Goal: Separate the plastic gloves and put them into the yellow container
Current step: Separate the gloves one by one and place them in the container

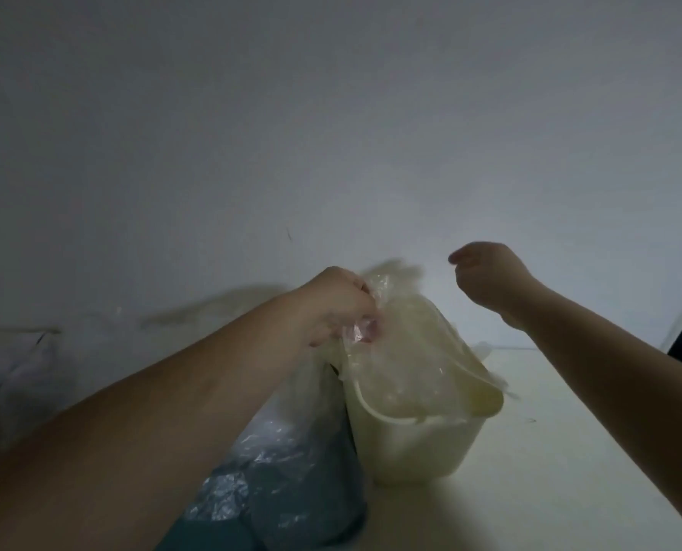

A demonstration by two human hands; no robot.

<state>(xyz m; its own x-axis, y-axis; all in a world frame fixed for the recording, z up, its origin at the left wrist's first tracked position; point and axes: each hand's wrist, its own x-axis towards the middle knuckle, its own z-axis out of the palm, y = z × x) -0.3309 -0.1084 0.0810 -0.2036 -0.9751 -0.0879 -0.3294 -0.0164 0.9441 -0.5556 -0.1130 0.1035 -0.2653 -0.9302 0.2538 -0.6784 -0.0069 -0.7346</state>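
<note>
Dim head view, with the yellow container [418, 443] as landmark. Far left of it, indistinct pale objects lie against the wall [331, 113]; they are too dark to identify. Just left of the container, touching its side, stands a dark teal container [315, 503] with crinkled clear plastic [267, 455] draped over it; the left forearm crosses in front of both. The left hand [339, 304] is closed, pinching a thin plastic glove [375, 312] above the yellow container's far-left rim. Translucent gloves [418, 371] fill the yellow container and spill over its rim. Up and right of it, the right hand [486, 276] hovers loosely curled, holding nothing. The container rests on a pale tabletop [550, 451].
</note>
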